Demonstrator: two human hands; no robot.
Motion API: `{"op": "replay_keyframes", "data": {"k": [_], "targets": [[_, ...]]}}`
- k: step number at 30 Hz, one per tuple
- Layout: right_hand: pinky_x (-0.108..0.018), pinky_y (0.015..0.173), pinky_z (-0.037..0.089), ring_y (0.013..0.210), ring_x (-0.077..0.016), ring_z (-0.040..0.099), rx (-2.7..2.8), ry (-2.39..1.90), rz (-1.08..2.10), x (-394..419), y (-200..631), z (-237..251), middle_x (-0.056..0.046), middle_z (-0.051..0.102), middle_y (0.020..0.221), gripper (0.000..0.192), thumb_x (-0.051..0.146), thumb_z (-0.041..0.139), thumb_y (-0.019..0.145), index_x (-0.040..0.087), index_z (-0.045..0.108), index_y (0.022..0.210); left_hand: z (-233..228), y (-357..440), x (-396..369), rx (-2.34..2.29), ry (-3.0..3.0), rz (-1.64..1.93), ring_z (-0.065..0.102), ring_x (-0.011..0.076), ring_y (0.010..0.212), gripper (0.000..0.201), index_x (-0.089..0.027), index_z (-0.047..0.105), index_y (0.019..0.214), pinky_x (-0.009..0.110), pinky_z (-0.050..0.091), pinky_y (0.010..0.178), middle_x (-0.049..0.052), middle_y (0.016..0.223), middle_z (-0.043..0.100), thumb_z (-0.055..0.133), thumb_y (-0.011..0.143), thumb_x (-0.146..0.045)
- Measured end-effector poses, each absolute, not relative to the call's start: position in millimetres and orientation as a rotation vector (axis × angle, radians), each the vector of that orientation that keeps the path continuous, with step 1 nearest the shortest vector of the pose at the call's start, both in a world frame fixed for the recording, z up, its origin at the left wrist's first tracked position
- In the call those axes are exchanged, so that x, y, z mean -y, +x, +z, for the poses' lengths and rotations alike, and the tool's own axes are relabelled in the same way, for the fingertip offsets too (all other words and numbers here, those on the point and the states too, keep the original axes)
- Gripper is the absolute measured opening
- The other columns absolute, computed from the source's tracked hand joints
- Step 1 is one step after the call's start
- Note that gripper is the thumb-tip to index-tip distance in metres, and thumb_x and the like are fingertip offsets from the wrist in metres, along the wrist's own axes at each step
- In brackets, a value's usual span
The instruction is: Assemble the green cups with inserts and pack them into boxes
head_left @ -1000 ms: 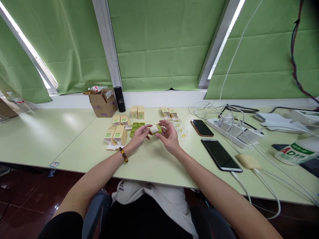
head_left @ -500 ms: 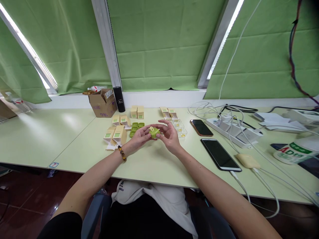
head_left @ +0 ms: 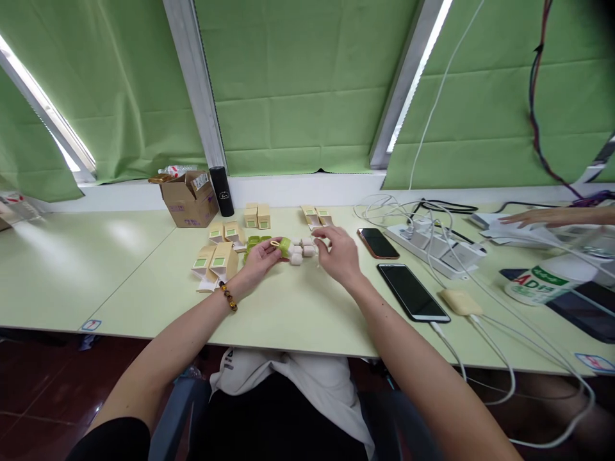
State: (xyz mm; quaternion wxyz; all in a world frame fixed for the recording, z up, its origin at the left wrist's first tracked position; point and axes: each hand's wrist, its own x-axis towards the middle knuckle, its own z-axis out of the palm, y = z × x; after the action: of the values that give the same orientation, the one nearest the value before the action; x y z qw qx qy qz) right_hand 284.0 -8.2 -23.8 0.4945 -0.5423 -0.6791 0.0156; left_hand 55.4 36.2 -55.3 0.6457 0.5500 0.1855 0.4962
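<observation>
A small green cap (head_left: 284,245) sits in the fingertips of the left hand (head_left: 259,257), raised just off the table (head_left: 144,269). It is squat, and its long axis seems to run left to right, with a pale rim or tab on its left end; at this size I cannot tell which way its open side faces. The left hand's fingers curl round it from the left and below, a bead bracelet (head_left: 227,296) on that wrist.

Just right of the cap, small white pieces (head_left: 302,251) lie on the table between the two hands. The right hand (head_left: 339,254) hangs palm down beside them, fingers bent toward them; whether it pinches one or only touches them cannot be made out.

Left of the hands stand tan boxes with green labels (head_left: 216,259), and more green caps (head_left: 254,241) lie just behind the left hand. Further back are two box pairs (head_left: 256,216) and (head_left: 317,214), a cardboard carton (head_left: 187,199) and a black cylinder (head_left: 221,191) by the window ledge.

To the right lie two phones (head_left: 412,291) and (head_left: 377,242), a power strip (head_left: 437,250) with white cables, and a green-and-white container (head_left: 541,285). At the far right edge another person's hand (head_left: 528,218) rests on papers.
</observation>
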Motion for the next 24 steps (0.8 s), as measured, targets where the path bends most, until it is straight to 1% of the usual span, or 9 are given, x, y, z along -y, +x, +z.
{"op": "replay_keyframes", "data": {"k": [1, 3, 4, 6, 10, 15, 19, 21, 24], "targets": [[-0.044, 0.091, 0.053, 0.116, -0.0318, 0.063, 1.694, -1.491, -0.111, 8.7, 295.0, -18.9, -0.012, 0.076, 0.113, 0.021, 0.020, 0.056, 0.097, 0.022, 0.076, 0.104, -55.0, 54.7, -36.4, -0.427, 1.241, 1.142, 0.072, 0.0189, 0.100, 0.050, -0.015, 0.073, 0.122, 0.037, 0.060, 0.096, 0.010, 0.114, 0.076, 0.092, 0.081, -0.037], [-0.044, 0.088, 0.051, 0.118, -0.0346, 0.061, 1.780, -1.815, -0.252, 9.2, 315.1, -11.0, -0.014, 0.077, 0.113, 0.024, 0.015, 0.059, 0.092, 0.021, 0.080, 0.103, -54.3, 53.8, -36.3, -0.433, 1.224, 1.158, 0.072, 0.0174, 0.097, 0.050, -0.016, 0.073, 0.123, 0.036, 0.060, 0.095, 0.008, 0.110, 0.076, 0.092, 0.082, -0.037], [-0.043, 0.086, 0.051, 0.119, -0.0358, 0.060, 1.824, -1.949, -0.260, 9.2, 323.1, -8.4, -0.015, 0.076, 0.116, 0.024, 0.014, 0.063, 0.089, 0.021, 0.081, 0.103, -54.1, 53.7, -36.0, -0.436, 1.219, 1.161, 0.072, 0.0170, 0.097, 0.050, -0.016, 0.072, 0.123, 0.036, 0.061, 0.095, 0.007, 0.108, 0.076, 0.091, 0.082, -0.037], [-0.043, 0.088, 0.051, 0.122, -0.0371, 0.059, 1.871, -2.166, -0.213, 8.3, 333.5, -5.9, -0.015, 0.076, 0.117, 0.026, 0.013, 0.068, 0.084, 0.022, 0.083, 0.102, -53.9, 53.9, -35.7, -0.438, 1.215, 1.167, 0.072, 0.0172, 0.097, 0.051, -0.016, 0.073, 0.123, 0.035, 0.061, 0.093, 0.007, 0.108, 0.075, 0.091, 0.082, -0.038], [-0.046, 0.094, 0.051, 0.125, -0.0379, 0.061, 1.929, -2.342, -0.130, 5.9, 336.3, -5.5, -0.018, 0.076, 0.117, 0.025, 0.011, 0.069, 0.083, 0.021, 0.083, 0.102, -53.8, 54.3, -36.1, -0.445, 1.229, 1.195, 0.072, 0.0181, 0.099, 0.049, -0.015, 0.074, 0.119, 0.034, 0.061, 0.091, 0.008, 0.113, 0.074, 0.091, 0.081, -0.041], [-0.047, 0.093, 0.053, 0.124, -0.0386, 0.063, 1.856, -2.390, -0.079, 8.7, 337.9, 2.9, -0.021, 0.077, 0.108, 0.023, 0.011, 0.068, 0.081, 0.019, 0.082, 0.097, -53.4, 53.5, -36.6, -0.455, 1.233, 1.203, 0.071, 0.0176, 0.098, 0.046, -0.016, 0.074, 0.118, 0.033, 0.060, 0.093, 0.007, 0.109, 0.074, 0.091, 0.083, -0.040], [-0.044, 0.086, 0.053, 0.116, -0.0373, 0.066, 1.710, -2.314, 0.001, 14.1, 349.7, 10.8, -0.017, 0.076, 0.103, 0.017, 0.017, 0.069, 0.079, 0.023, 0.081, 0.091, -53.1, 53.4, -36.4, -0.432, 1.218, 1.222, 0.070, 0.0179, 0.100, 0.042, -0.016, 0.074, 0.116, 0.035, 0.059, 0.094, 0.008, 0.113, 0.073, 0.089, 0.085, -0.039], [-0.043, 0.085, 0.053, 0.111, -0.0347, 0.066, 1.695, -2.163, 0.027, 14.6, 353.8, 11.0, -0.014, 0.074, 0.101, 0.015, 0.020, 0.067, 0.082, 0.024, 0.080, 0.088, -53.2, 53.3, -36.6, -0.433, 1.201, 1.227, 0.070, 0.0185, 0.100, 0.043, -0.016, 0.073, 0.117, 0.035, 0.059, 0.094, 0.008, 0.113, 0.073, 0.088, 0.085, -0.039], [-0.043, 0.088, 0.053, 0.102, -0.0282, 0.066, 1.758, -1.753, 0.112, 11.0, 350.3, 6.8, -0.011, 0.067, 0.108, 0.016, 0.029, 0.061, 0.090, 0.024, 0.076, 0.092, -53.4, 52.9, -37.4, -0.441, 1.180, 1.243, 0.071, 0.0185, 0.099, 0.041, -0.016, 0.073, 0.115, 0.035, 0.059, 0.093, 0.008, 0.112, 0.073, 0.088, 0.085, -0.040]]}}
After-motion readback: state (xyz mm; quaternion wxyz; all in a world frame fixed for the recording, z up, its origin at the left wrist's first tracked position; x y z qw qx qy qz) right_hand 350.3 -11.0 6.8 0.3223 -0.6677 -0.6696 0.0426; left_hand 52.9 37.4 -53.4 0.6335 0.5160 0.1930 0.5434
